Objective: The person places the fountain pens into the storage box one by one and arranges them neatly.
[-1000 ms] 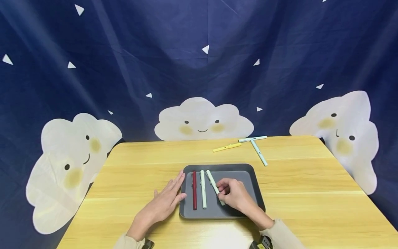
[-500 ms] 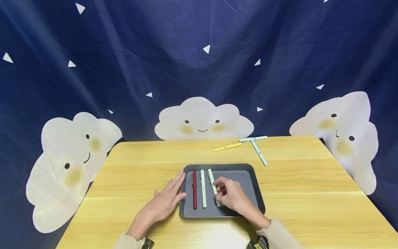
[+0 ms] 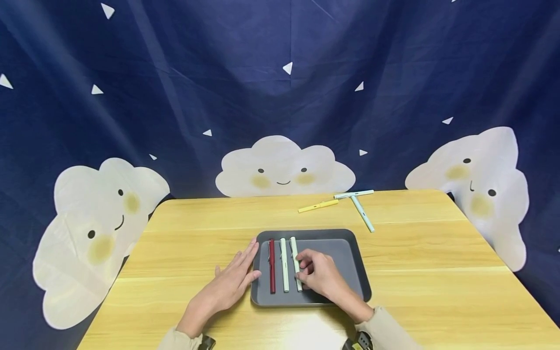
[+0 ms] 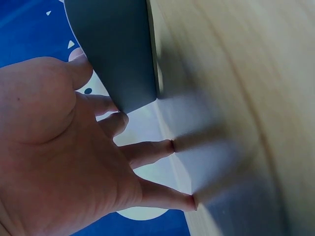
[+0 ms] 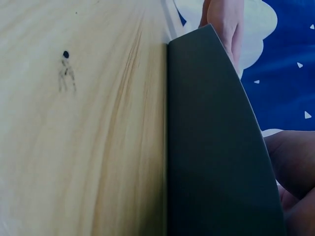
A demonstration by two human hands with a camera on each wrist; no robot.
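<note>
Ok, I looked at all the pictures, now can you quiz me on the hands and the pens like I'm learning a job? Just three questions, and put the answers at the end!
1. How many pens lie in the tray?

2. True or false: the left hand is pinching a pen.

3. What is the right hand pinching?
A. a yellow pen
B. a pale green pen
C. a light blue pen

Key:
1. Three: a red pen and two pale green ones.
2. False: its fingers are spread at the tray's left edge.
3. B: the rightmost pen in the tray.
</note>
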